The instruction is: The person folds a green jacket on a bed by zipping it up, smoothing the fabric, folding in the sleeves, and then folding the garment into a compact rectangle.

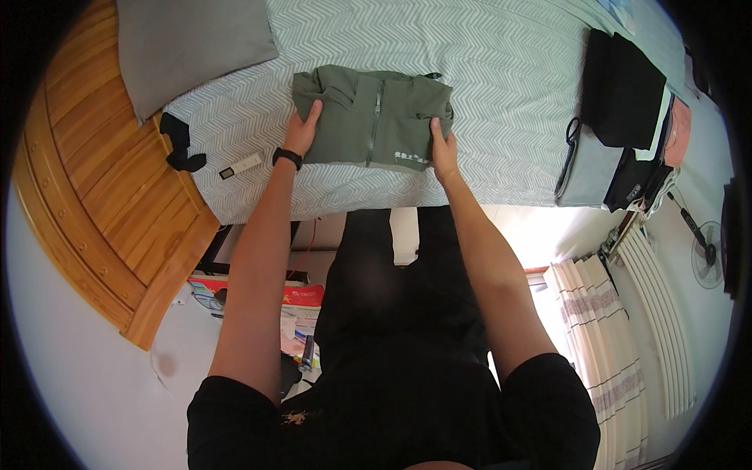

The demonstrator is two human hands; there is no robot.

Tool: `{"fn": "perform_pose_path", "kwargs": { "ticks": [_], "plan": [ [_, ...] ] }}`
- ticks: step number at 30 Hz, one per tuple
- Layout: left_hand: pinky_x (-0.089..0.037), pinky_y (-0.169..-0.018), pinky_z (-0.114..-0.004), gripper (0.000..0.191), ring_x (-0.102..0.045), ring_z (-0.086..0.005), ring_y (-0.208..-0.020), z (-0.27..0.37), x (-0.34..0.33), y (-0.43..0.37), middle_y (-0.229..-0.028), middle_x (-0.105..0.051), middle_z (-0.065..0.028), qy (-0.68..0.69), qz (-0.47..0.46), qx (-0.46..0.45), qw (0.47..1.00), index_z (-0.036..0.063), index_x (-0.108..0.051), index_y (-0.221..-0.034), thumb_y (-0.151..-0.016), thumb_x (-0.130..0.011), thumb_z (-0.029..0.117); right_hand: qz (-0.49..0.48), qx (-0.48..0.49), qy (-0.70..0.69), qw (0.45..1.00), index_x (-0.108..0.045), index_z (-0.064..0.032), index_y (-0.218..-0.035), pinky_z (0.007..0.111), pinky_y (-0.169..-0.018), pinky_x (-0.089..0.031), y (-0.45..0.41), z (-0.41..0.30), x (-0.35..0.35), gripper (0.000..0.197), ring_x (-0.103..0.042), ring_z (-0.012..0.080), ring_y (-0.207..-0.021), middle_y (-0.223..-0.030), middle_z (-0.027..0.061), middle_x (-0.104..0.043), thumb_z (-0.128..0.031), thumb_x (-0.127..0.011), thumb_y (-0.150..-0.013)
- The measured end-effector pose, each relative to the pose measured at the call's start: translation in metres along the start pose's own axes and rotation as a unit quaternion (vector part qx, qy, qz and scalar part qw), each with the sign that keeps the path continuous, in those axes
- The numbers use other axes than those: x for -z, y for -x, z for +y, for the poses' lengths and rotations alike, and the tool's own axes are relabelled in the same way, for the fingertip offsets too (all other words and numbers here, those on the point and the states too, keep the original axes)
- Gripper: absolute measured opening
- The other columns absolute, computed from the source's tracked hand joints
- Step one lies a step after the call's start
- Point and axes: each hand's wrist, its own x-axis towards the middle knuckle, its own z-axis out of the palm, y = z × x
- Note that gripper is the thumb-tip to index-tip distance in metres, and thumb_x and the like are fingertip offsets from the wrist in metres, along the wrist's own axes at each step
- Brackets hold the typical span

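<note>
A folded olive-green zip jacket (346,132) lies before me on the bed, its zipper (376,114) running down the middle and white lettering near its lower right corner. My left hand (302,128) grips the jacket's left side, thumb on top, with a black band on the wrist. On the opposite side my right hand (443,150) holds the right edge, its thumb also over the cloth. The fingers beneath the fabric are hidden on both sides.
A patterned sheet (511,117) covers the bed. Left of the jacket are a small white box-like object (242,165), a black cloth item (179,144) and a grey pillow (188,47) by the wooden headboard (111,147). Folded clothes (623,88) are stacked at the right.
</note>
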Motion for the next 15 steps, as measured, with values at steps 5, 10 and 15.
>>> {"fn": "perform_pose_path", "kwargs": {
  "ticks": [5, 10, 15],
  "plan": [
    [-0.039, -0.085, -0.030, 0.067, -0.051, -0.0204, -0.100, 0.001, -0.011, 0.026, -0.114, -0.054, -0.0126, 0.058, 0.010, -0.004, 0.998, -0.0045, -0.048, -0.117, -0.082, -0.051, 0.053, -0.028, -0.086, -0.105, 0.990, -0.045, 0.0092, -0.116, 0.028, -0.088, -0.038, 0.013, -0.021, 0.017, 0.066, -0.050, 0.0189, -0.101, -0.113, 0.0138, -0.053, -0.045, -0.057, -0.082],
    [-0.041, -0.084, -0.030, 0.065, -0.050, -0.0193, -0.098, 0.009, -0.016, 0.048, -0.110, -0.054, -0.0105, 0.172, 0.022, 0.016, 0.985, -0.0024, -0.047, -0.118, -0.083, -0.051, 0.052, -0.105, -0.062, -0.107, 0.987, -0.043, 0.0064, -0.119, 0.027, -0.088, -0.039, 0.029, -0.044, 0.035, 0.056, -0.051, 0.0167, -0.100, -0.114, 0.0119, -0.052, -0.034, -0.059, -0.083],
    [-0.041, -0.084, -0.031, 0.068, -0.050, -0.0203, -0.097, -0.001, -0.015, 0.050, -0.108, -0.054, -0.0115, 0.178, 0.023, 0.028, 0.983, -0.0035, -0.047, -0.117, -0.083, -0.048, 0.055, -0.133, 0.027, -0.092, 0.986, -0.043, 0.0055, -0.119, 0.028, -0.088, -0.039, 0.033, -0.047, 0.040, 0.054, -0.050, 0.0179, -0.101, -0.115, 0.0115, -0.052, -0.030, -0.061, -0.082]
  ]
}}
